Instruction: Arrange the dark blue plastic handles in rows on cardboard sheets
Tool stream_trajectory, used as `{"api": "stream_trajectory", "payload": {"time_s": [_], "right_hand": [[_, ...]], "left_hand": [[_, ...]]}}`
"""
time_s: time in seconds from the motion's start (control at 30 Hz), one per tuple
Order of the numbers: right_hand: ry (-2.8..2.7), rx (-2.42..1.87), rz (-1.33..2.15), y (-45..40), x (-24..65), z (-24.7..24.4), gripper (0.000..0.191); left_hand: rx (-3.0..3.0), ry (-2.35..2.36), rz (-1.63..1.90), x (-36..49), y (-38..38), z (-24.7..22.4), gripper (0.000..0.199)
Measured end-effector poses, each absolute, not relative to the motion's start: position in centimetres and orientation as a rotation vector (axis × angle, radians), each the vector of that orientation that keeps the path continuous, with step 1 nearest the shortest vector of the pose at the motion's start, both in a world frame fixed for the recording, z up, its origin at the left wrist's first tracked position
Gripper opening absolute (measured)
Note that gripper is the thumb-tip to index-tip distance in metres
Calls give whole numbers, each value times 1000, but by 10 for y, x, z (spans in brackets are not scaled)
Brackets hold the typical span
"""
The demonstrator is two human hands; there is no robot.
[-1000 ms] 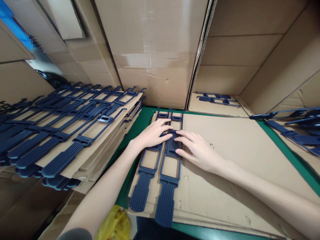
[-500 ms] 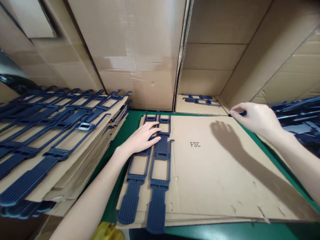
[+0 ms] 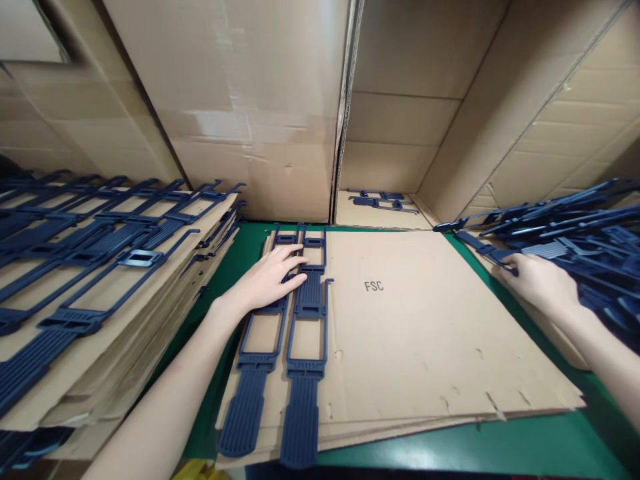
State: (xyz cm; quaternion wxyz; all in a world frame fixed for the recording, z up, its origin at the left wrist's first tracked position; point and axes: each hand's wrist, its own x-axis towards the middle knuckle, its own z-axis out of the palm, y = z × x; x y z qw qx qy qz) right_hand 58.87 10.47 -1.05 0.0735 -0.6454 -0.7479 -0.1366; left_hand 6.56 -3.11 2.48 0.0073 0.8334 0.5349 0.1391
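Observation:
My left hand (image 3: pixel 273 280) lies with fingers stretched over dark blue plastic parts with ribbed paddle ends and open frames. Two columns of these parts lie on the left side of a flat cardboard sheet (image 3: pixel 390 347) printed "FSC". The nearest ribbed part (image 3: pixel 301 413) sticks out past the sheet's front edge. Beyond the sheet's right edge, my right hand (image 3: pixel 543 283) has its thumb and fingers closed on the end of a blue plastic part (image 3: pixel 480 245), at the side of a heap (image 3: pixel 600 247) of similar parts. The fingertips are partly hidden.
At left stands a layered stack of cardboard sheets (image 3: pixel 145 333) with blue parts laid out on top. Behind are a tall carton wall (image 3: pixel 240 120) and an open carton (image 3: pixel 400 120) holding a few blue parts. Green tabletop (image 3: pixel 425 457) shows along the front.
My right hand has moved right and down from above the sheet's far right corner to the heap. My left hand has kept its place on the parts. The view has shifted slightly right.

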Motion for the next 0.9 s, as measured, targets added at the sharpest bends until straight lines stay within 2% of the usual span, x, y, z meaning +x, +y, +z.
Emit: {"api": "stream_trajectory", "payload": {"time_s": [0.17, 0.37, 0.63, 0.77, 0.9], "right_hand": [[-2240, -1852, -430, 107, 591, -12, 23], [-2198, -1867, -404, 105, 587, -7, 24], [-2009, -1777, -500, 92, 565, 33, 23], [-1953, -1850, -204, 85, 548, 70, 14], [-1987, -1795, 80, 75, 528, 99, 22]], "left_hand": [[2595, 1668, 471, 66, -31, 24, 43], [2610, 1676, 452, 65, -32, 23, 43], [2594, 1674, 483, 65, -31, 22, 41], [2605, 1662, 492, 64, -31, 23, 41], [2597, 1664, 481, 66, -32, 24, 41]]}}
